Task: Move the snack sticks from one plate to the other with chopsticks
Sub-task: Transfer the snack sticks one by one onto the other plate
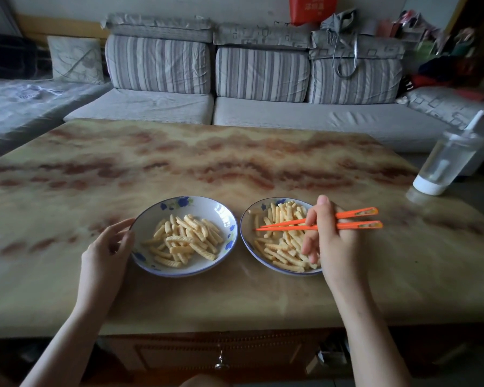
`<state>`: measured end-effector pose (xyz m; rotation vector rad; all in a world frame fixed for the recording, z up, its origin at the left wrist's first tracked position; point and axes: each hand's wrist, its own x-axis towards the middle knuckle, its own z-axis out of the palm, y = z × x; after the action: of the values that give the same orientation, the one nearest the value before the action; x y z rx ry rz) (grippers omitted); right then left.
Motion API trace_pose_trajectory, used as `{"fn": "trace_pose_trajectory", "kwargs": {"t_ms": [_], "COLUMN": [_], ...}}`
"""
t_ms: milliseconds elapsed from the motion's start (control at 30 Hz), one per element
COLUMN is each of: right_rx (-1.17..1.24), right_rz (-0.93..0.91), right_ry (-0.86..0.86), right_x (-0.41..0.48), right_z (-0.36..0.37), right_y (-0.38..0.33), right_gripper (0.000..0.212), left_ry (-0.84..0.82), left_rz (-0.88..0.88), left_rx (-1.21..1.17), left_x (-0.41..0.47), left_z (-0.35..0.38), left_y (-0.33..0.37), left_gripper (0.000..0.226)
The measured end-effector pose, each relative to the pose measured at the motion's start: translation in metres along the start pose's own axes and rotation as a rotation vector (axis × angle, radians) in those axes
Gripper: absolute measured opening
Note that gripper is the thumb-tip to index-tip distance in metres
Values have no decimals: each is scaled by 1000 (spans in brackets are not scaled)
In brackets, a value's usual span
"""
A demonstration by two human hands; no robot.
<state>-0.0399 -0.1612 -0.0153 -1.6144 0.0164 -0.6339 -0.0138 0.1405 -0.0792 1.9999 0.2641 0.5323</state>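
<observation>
1. Two bare forearms reach in from the near edge of the table, one toward each plate.
2. From where I stand, the job looks about midway. The left plate and the right plate sit side by side, just apart, and both hold snack sticks.
3. The left pile is loose and sits in the middle of its plate, with bare china around it. The right pile looks fuller and spreads nearly rim to rim, so I take the right plate as the source. If so, plenty is left to move.
4. The right hand grips the orange chopsticks, with fingers curled round them and the thumb up. Their tips point left and nearly meet over the left part of the right plate.
5. I see no stick caught between the tips, so no stick is on its way across. I judge the next pick-up is about to begin.
6. The left hand holds nothing. Its fingers are loosely curved, and the fingertips touch the left rim of the left plate, seemingly to steady it.
7. Far right on the table stands a clear bottle. A striped sofa runs behind the table.
</observation>
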Motion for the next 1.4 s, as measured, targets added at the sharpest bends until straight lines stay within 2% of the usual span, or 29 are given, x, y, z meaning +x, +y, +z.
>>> {"fn": "trace_pose_trajectory", "kwargs": {"t_ms": [300,433,767,867,1167,1400], "right_rx": [108,219,193,163,110,12], "right_rz": [14,36,-41,-59,-47,-20], "right_ry": [151,165,-122,-159,137,136], "right_x": [-1,-2,-9,-9,6,6], "right_z": [-4,5,61,61,14,2], "right_y": [-9,-13,3,3,-2,-1], "right_gripper": [44,41,39,37,42,42], "left_ry": [4,7,13,9,14,16], "left_rz": [9,7,11,10,17,28], "left_rx": [0,-2,8,0,-21,4], "left_x": [0,0,1,1,1,2], "left_z": [0,0,0,0,1,1], "left_y": [-1,0,-2,-2,-2,-3], "left_gripper": [28,27,27,27,27,27]}}
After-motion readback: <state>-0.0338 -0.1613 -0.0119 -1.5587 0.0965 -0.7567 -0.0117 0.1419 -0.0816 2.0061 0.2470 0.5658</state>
